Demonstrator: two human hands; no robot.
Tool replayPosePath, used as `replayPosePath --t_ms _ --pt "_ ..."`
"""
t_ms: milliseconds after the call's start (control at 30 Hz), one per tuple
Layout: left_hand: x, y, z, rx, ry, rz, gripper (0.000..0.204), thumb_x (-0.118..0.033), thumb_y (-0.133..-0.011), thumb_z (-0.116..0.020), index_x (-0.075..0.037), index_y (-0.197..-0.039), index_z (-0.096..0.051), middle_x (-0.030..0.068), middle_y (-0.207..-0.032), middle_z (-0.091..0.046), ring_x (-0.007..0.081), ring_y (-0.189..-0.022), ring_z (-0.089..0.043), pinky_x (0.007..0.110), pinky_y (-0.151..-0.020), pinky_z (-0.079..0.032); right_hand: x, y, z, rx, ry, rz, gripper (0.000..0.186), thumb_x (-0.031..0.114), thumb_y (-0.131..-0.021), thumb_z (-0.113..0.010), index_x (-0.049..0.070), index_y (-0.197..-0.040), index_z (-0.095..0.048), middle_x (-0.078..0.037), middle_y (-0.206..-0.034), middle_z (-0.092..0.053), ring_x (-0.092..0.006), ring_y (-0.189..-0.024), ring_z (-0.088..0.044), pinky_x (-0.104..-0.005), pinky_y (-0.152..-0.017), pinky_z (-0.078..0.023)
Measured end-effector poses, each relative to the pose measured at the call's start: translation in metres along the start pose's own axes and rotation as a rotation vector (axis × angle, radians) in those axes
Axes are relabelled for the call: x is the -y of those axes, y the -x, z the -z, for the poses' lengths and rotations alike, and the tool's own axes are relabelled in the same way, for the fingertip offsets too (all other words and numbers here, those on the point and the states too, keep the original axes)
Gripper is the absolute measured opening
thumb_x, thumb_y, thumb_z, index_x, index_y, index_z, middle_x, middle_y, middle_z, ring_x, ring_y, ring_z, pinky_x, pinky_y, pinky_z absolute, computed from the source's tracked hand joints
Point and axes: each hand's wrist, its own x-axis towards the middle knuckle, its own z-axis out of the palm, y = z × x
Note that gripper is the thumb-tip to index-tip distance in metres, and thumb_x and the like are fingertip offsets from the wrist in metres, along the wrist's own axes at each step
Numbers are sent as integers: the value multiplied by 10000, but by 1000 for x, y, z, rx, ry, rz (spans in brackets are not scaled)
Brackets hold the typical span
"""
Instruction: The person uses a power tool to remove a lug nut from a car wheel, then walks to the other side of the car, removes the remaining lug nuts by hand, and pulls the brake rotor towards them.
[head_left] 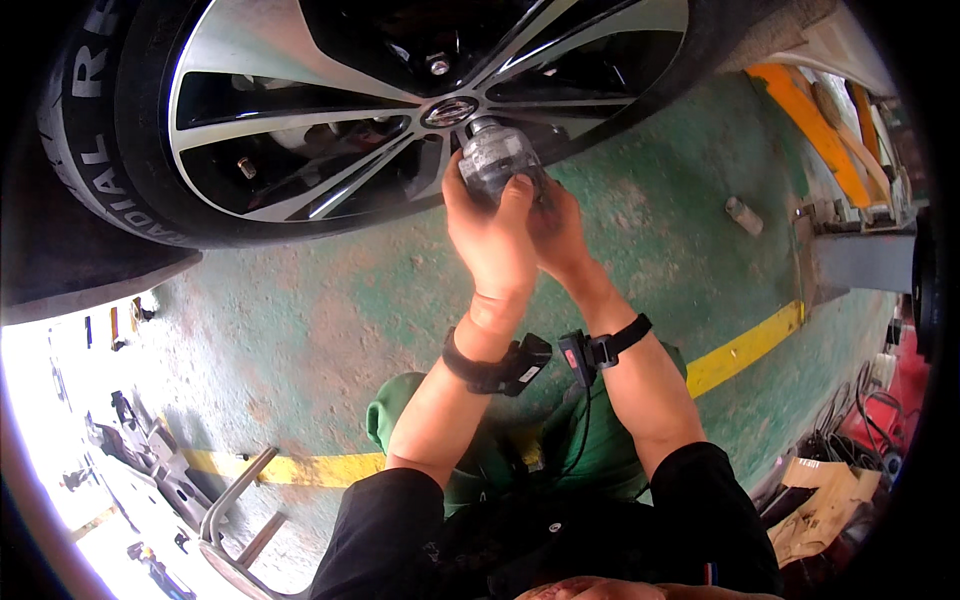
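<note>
The wheel [400,95] looks like glossy metal, its tyre [135,130] matt rubber, the tool [497,157] metal (duller, scuffed), the floor [330,320] rough.

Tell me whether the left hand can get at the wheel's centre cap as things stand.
Probably not without letting go: the left hand holds a grey power tool. Otherwise the way looks free, as the centre cap sits just beyond the tool's nose, its face largely uncovered.
</note>
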Motion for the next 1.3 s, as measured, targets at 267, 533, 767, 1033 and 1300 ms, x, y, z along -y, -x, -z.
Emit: replayPosePath --t_ms 267,533,767,1033,1300 --pt "1 0 2 21 -57 -18 639 -88 -840 -702 60 -1407 -445 141 -1219 -618 195 -1093 -592 312 -984 -468 -10 4 -4 -30 -32 -48 525 135 -713 -872 17 -1155 -615 -122 -977 -736 -202 -902 -720 -332 -778 -559" --pt "-3 1 0 12 -10 2 651 -90 -843 -704 53 -1417 -434 142 -1211 -619 200 -1080 -598 314 -976 -474 -10 3 -2 -15 -41 -34 508 135 -713 -870 20 -1139 -618 -115 -983 -731 -198 -903 -711 -331 -791 -556" --pt "3 -1 2 15 -69 -22 648 -83 -850 -703 43 -1423 -427 139 -1206 -622 200 -1073 -603 313 -971 -480 -8 3 0 -7 23 -17 518 129 -717 -859 30 -1164 -615 -120 -974 -731 -193 -906 -708 -340 -793 -557" --pt "2 -1 2 34 -59 -23 658 -88 -851 -708 38 -1429 -420 143 -1216 -622 198 -1078 -604 316 -969 -483 -7 3 -1 -3 1 -43 525 116 -718 -856 33 -1181 -624 -114 -981 -736 -180 -922 -704 -335 -801 -556" --pt "4 -1 3 36 -73 -19 659 -98 -855 -702 26 -1437 -416 140 -1198 -629 199 -1055 -613 317 -949 -495 -7 4 -1 1 -39 -74 542 91 -731 -855 26 -1214 -619 -91 -1020 -735 -133 -959 -674 -317 -823 -548"
